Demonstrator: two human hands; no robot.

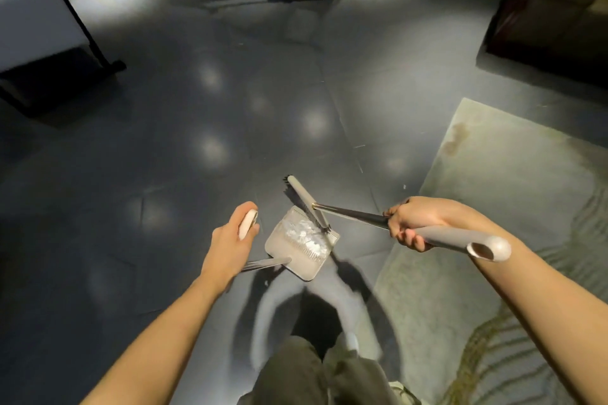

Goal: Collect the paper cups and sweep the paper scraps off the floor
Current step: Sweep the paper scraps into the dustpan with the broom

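Broom (pixel 444 235) handle nearest, right hand (pixel 408 223) clenched round it. Left hand (pixel 230 240) grips dustpan (pixel 289 261) handle. Paper scraps (pixel 301 235), blurred, seemingly inside pan, by rug's (pixel 493 174) left edge: featherlight, flighty; carry pan level.

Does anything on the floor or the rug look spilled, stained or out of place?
The rug carries a brownish stain near its far edge. A few tiny white specks lie on the dark floor beside it, outside the dustpan; perhaps leftover scraps.
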